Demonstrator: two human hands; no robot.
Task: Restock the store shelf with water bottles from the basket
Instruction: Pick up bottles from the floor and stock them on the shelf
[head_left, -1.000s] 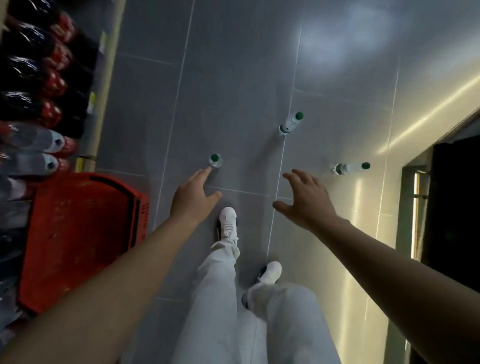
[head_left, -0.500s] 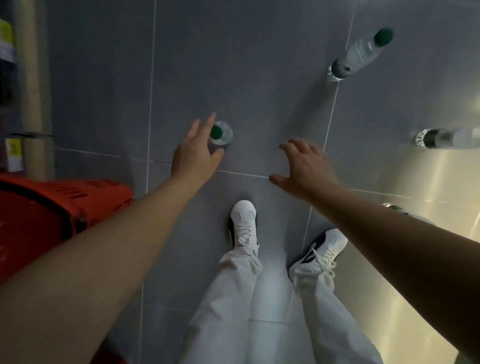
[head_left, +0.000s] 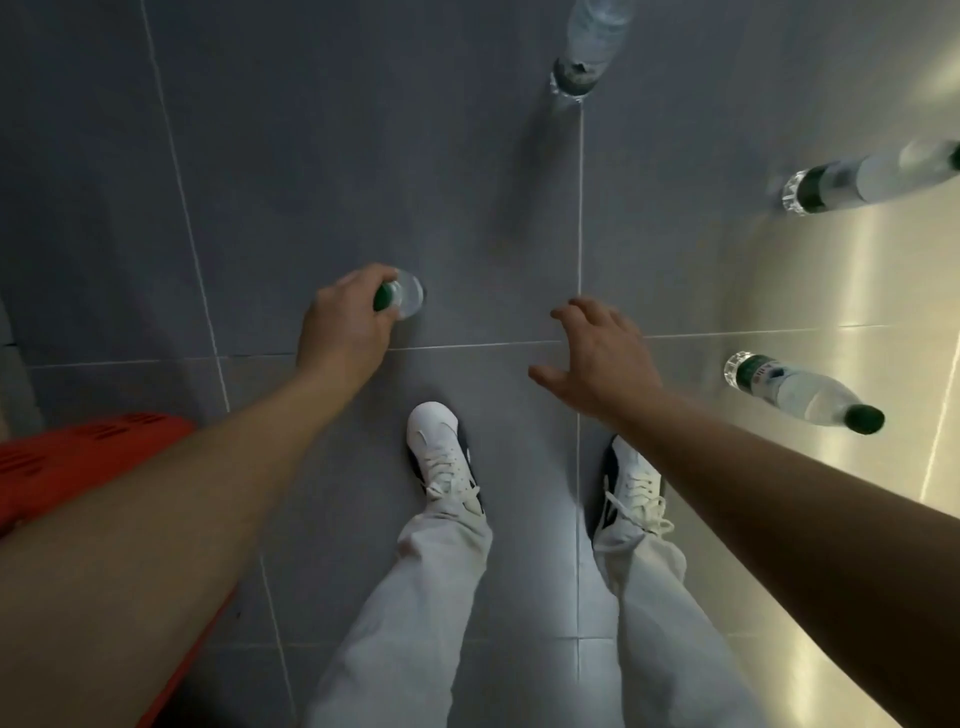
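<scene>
I look straight down at a grey tiled floor. A clear water bottle (head_left: 408, 296) with a green cap stands upright there, and my left hand (head_left: 345, 325) curls its fingers round the bottle's cap and neck. My right hand (head_left: 600, 356) hovers beside it with fingers spread, holding nothing. Three more green-capped water bottles stand on the floor: one at the top (head_left: 587, 47), one at the upper right (head_left: 867, 179), one at the right (head_left: 800, 392). The red basket (head_left: 78, 462) shows at the lower left, partly behind my left forearm. The shelf is out of view.
My two white shoes (head_left: 447, 457) and pale trousers fill the lower middle. Bright light glares off the tiles at the right. The bottles ring the open floor ahead of my feet.
My left hand went from hovering open over the green cap to closing round it. The view swung further down and right; the shelf left the frame and a bottle at the right came in.
</scene>
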